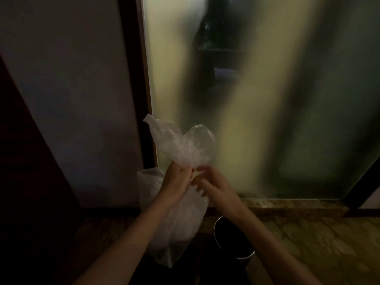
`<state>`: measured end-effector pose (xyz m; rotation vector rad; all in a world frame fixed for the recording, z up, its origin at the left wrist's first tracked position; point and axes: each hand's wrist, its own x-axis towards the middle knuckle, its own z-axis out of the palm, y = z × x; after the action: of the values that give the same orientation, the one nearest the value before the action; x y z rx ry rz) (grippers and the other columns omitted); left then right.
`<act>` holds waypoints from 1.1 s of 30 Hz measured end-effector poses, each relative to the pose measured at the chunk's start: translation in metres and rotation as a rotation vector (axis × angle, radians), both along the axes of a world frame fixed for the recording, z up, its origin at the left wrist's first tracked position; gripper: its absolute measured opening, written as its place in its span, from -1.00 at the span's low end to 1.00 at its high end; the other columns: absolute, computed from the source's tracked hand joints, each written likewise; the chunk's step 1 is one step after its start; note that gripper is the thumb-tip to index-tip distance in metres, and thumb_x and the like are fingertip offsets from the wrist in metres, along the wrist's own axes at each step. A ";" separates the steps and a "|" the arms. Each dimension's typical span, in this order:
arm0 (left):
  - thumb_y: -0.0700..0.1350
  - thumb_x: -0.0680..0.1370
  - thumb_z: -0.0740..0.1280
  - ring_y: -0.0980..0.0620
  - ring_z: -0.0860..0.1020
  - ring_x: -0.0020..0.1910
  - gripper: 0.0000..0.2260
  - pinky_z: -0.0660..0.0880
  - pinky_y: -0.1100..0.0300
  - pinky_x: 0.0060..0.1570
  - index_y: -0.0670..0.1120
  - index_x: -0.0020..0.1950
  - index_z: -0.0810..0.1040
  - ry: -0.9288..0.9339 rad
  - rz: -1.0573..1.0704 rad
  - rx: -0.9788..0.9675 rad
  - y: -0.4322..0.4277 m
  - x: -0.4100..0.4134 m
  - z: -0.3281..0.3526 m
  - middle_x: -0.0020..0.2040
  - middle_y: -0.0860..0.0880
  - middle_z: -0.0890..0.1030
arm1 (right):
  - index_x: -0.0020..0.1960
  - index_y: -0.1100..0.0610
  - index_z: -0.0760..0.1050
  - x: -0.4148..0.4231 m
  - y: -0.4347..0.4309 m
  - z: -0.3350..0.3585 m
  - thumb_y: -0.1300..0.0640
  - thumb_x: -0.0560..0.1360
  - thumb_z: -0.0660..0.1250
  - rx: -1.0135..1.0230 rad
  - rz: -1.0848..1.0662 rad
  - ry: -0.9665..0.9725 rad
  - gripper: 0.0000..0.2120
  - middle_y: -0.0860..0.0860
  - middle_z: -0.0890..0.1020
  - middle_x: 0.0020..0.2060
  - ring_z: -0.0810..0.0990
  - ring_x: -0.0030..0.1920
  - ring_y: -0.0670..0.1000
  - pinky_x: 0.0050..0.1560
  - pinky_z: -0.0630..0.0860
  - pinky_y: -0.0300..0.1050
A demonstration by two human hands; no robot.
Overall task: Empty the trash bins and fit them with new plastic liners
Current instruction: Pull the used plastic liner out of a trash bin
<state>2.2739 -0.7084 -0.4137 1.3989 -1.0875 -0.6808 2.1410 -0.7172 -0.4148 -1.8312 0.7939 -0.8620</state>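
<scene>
Just in front of the tall frosted glass panel, the left hand grips the gathered neck of a translucent white plastic trash bag, fingers curled round it. The right hand pinches the same neck from the other side, touching the left. Loose plastic flares above both hands; the bag's body hangs below them. Near it, on the patterned brown floor, stands a round black bin with a metal rim

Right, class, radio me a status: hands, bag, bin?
Status: left hand grips plastic bag at the neck; right hand pinches there too. Bag hangs beside black bin. Nothing blocking.
</scene>
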 end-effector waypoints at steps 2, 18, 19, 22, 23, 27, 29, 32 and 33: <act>-0.20 0.50 0.28 0.32 0.53 -0.42 -0.80 0.41 0.41 -0.38 0.06 -0.27 0.48 -0.014 -0.082 -0.006 -0.016 0.007 0.000 -0.46 0.19 0.56 | 0.15 -0.06 0.51 0.012 -0.034 0.002 -0.21 0.41 0.42 0.123 0.037 -0.040 -0.61 -0.09 0.65 0.05 0.62 0.05 -0.16 0.06 0.55 -0.20; -0.05 0.43 0.32 0.11 0.46 -0.32 -0.83 0.34 0.27 -0.29 0.02 -0.35 0.61 0.051 -0.546 0.241 -0.199 0.070 0.169 -0.36 0.05 0.51 | -0.32 0.06 0.31 0.045 -0.239 0.179 0.08 0.64 0.21 0.833 -0.462 -0.703 -0.65 -0.04 0.38 -0.49 0.41 -0.51 -0.11 -0.39 0.40 -0.26; -0.08 0.43 0.36 0.11 0.45 -0.34 -0.85 0.33 0.29 -0.34 0.00 -0.34 0.62 0.085 -0.556 0.254 -0.204 0.065 0.191 -0.37 0.04 0.50 | -0.33 0.06 0.31 0.037 -0.240 0.196 0.07 0.64 0.23 0.853 -0.487 -0.710 -0.64 -0.02 0.36 -0.47 0.39 -0.51 -0.11 -0.42 0.39 -0.26; -0.21 0.48 0.40 0.11 0.54 -0.32 -0.81 0.44 0.33 -0.33 -0.03 -0.30 0.70 0.172 -0.539 0.311 -0.214 0.046 0.243 -0.31 -0.02 0.61 | -0.44 0.06 0.37 0.014 -0.239 0.235 0.04 0.62 0.25 0.809 -0.503 -0.629 -0.55 0.00 0.40 -0.47 0.40 -0.49 -0.09 -0.40 0.42 -0.25; -0.23 0.49 0.39 0.11 0.58 -0.30 -0.80 0.48 0.34 -0.31 -0.02 -0.27 0.73 0.195 -0.534 0.331 -0.217 0.038 0.258 -0.28 -0.03 0.66 | -0.48 0.03 0.40 0.007 -0.237 0.246 0.05 0.62 0.24 0.754 -0.507 -0.562 -0.52 -0.01 0.44 -0.49 0.42 -0.47 -0.08 -0.37 0.43 -0.23; -0.27 0.48 0.37 0.02 0.62 -0.18 -0.85 0.53 0.33 -0.21 -0.19 -0.01 0.72 0.300 -0.534 0.439 -0.229 -0.002 0.296 -0.06 -0.17 0.70 | -0.39 0.01 0.44 -0.031 -0.230 0.277 0.22 0.62 0.21 0.493 -0.571 -0.274 -0.59 -0.12 0.52 -0.45 0.49 -0.41 -0.16 -0.29 0.45 -0.25; -0.25 0.48 0.40 0.04 0.67 -0.13 -0.84 0.56 0.34 -0.13 -0.16 0.02 0.71 0.350 -0.548 0.483 -0.235 -0.025 0.304 0.00 -0.15 0.71 | -0.21 -0.03 0.41 -0.059 -0.227 0.284 0.27 0.62 0.23 0.499 -0.563 -0.272 -0.71 -0.13 0.53 -0.26 0.58 -0.36 -0.27 -0.28 0.48 -0.42; -0.22 0.50 0.42 -0.01 0.67 0.03 -0.87 0.55 0.17 0.14 -0.09 0.00 0.74 0.399 -0.606 0.490 -0.241 -0.070 0.312 0.00 -0.10 0.72 | -0.09 -0.11 0.31 -0.108 -0.230 0.294 0.23 0.57 0.35 0.442 -0.627 -0.213 -0.70 -0.15 0.47 -0.12 0.58 -0.25 -0.33 -0.28 0.44 -0.53; -0.19 0.51 0.42 0.05 0.67 0.02 -0.87 0.55 0.22 0.12 -0.03 -0.05 0.75 0.381 -0.629 0.463 -0.242 -0.087 0.314 -0.02 -0.05 0.72 | -0.09 -0.13 0.28 -0.125 -0.233 0.297 0.19 0.56 0.37 0.444 -0.638 -0.191 -0.69 -0.17 0.46 -0.11 0.56 -0.20 -0.26 -0.24 0.45 -0.48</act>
<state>2.1866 -0.9502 -0.0992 1.2149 -1.0983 -1.6687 2.0162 -0.9499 -0.1180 -1.0905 1.3529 -1.1245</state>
